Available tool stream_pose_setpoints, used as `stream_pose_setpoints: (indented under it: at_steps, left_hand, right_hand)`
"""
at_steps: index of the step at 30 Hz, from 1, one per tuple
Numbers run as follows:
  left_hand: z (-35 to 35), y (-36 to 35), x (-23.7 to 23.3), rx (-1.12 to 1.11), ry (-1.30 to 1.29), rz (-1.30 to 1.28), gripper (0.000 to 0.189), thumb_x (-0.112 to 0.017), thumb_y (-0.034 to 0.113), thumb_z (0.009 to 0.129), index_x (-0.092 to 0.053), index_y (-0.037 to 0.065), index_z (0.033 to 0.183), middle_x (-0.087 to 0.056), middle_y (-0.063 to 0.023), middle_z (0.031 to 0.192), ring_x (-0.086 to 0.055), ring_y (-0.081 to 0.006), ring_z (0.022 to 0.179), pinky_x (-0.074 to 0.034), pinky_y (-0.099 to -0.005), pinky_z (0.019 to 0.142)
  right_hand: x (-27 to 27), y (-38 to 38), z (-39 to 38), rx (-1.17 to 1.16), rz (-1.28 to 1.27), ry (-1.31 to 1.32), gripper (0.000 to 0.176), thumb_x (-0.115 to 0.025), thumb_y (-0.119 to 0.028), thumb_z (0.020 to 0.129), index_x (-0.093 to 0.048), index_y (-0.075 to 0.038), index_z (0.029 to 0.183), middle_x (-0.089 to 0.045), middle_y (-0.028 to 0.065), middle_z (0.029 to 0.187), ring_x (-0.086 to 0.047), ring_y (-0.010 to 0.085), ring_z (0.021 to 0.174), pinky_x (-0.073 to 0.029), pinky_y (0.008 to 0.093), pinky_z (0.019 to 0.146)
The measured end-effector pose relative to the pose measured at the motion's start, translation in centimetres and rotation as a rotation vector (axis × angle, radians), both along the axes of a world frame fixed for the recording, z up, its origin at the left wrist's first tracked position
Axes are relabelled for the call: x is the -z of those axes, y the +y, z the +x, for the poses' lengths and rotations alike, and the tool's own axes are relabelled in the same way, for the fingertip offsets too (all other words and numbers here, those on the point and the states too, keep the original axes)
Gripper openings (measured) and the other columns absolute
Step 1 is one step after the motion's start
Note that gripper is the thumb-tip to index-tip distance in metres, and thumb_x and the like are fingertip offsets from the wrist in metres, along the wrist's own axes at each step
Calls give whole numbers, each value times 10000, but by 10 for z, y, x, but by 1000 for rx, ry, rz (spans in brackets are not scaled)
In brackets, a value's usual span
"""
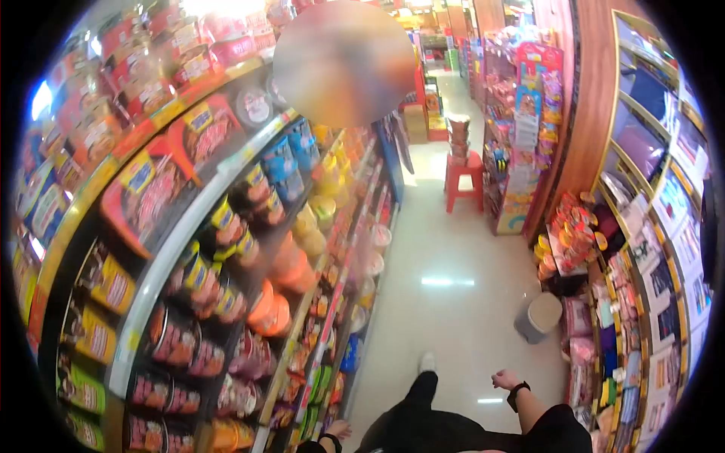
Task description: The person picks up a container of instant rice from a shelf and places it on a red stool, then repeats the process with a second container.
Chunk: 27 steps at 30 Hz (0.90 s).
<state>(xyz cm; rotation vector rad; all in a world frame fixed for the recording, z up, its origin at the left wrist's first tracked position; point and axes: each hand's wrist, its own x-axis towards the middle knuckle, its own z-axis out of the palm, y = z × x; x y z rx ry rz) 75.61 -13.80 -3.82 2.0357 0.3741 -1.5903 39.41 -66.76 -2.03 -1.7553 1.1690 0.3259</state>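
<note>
Pale, glossy floor (438,309) between two banks of goods; we note one white shoe (427,361) forward on it. Our hands are apart, low and bare. Left hand (338,429): beside the near end of the left shelving (143,294), closest to the green packets (312,385) low along its front edge; we see nothing held, and cannot tell how the fingers sit. Right hand (504,380): over the floor, nothing seen in it, finger closure unclear; the grey bin (540,321) stands ahead, near the foot of the right shelving (657,257).

Farther up, a red stool (464,183) bears stacked tubs (458,132), just left of the snack rack (521,136).

Our judgement on moving well here: short, level steps down the middle; left elbow tucked in, clear of the shelf edge; right foot wide of the bin; extra care on the shiny patches, and a slower pace alongside the stool, since the tubs could topple if bumped.
</note>
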Motion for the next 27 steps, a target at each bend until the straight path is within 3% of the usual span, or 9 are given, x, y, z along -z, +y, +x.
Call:
stream_pose_setpoints:
  at_steps: [2, 3, 4, 16, 20, 22, 23, 25, 27]
  left_hand:
    - [44, -51, 9, -16, -60, -46, 302, -533, 322, 845, -571, 112, 1060, -660, -69, 903, -649, -227, 760, -462, -380, 640]
    - [77, -80, 8, 686, -292, -63, 218, -528, 233, 820, -616, 37, 860, -584, -90, 671, -564, -202, 580, -425, -343, 472]
    - [85, -107, 14, 174, -202, -120, 242, -520, 259, 813, -636, 49, 784, -592, -87, 653, -590, -202, 605, -440, -336, 487]
    - [287, -452, -4, 341, 4, -98, 367, -485, 355, 855, -544, 82, 1094, -652, -44, 949, -641, -181, 834, -467, -332, 637]
    - [345, -553, 19, 1044, -356, 110, 384, -340, 322, 977, -580, 62, 1129, -567, -115, 1111, -511, -161, 1006, -415, -330, 846]
    - [357, -587, 29, 678, -695, -286, 393, -329, 306, 982, -601, 44, 1090, -610, -141, 983, -560, -186, 920, -438, -311, 790]
    - [360, -596, 16, -64, -383, -794, 373, -329, 274, 982, -609, 38, 1049, -599, -156, 800, -563, -224, 752, -452, -320, 676]
    - [408, -659, 22, 445, 60, -46, 350, -483, 329, 852, -574, 37, 1023, -654, -71, 886, -643, -178, 763, -475, -318, 603]
    - [432, -719, -4, 374, -236, -273, 330, -488, 293, 849, -599, -2, 949, -655, -115, 827, -641, -184, 704, -493, -305, 592]
  right_hand:
    - [-63, -31, 55, -78, -48, -15, 341, -516, -327, 796, -691, -37, 831, -685, 93, 775, -648, 211, 776, -489, 339, 767]
    - [-72, -53, 75, -145, -50, -11, 343, -513, -322, 799, -688, -32, 847, -684, 100, 791, -646, 208, 782, -487, 336, 769]
    - [-80, -86, 94, -208, -63, 1, 345, -510, -318, 803, -684, -26, 864, -683, 107, 806, -644, 204, 788, -484, 332, 770]
    - [23, -241, 113, 100, 312, 212, 284, -542, -294, 842, -683, -53, 895, -686, 45, 789, -644, 153, 752, -493, 288, 741]
    - [36, -301, 136, 14, 437, 263, 293, -534, -293, 838, -672, -51, 927, -684, 44, 800, -642, 154, 766, -493, 289, 739]
    - [28, -355, 171, -58, 436, 229, 298, -530, -292, 836, -667, -49, 943, -683, 44, 806, -641, 155, 773, -493, 289, 737]
    - [29, -385, 192, -111, 422, 202, 301, -529, -291, 835, -664, -48, 951, -683, 44, 809, -641, 155, 776, -493, 290, 737]
    - [39, -453, 231, -204, 371, 135, 309, -525, -291, 833, -659, -47, 967, -682, 44, 814, -640, 155, 783, -493, 290, 735]
    - [55, -539, 291, 29, 300, 106, 306, -521, -303, 816, -658, -60, 943, -676, 38, 790, -635, 153, 778, -491, 292, 718]
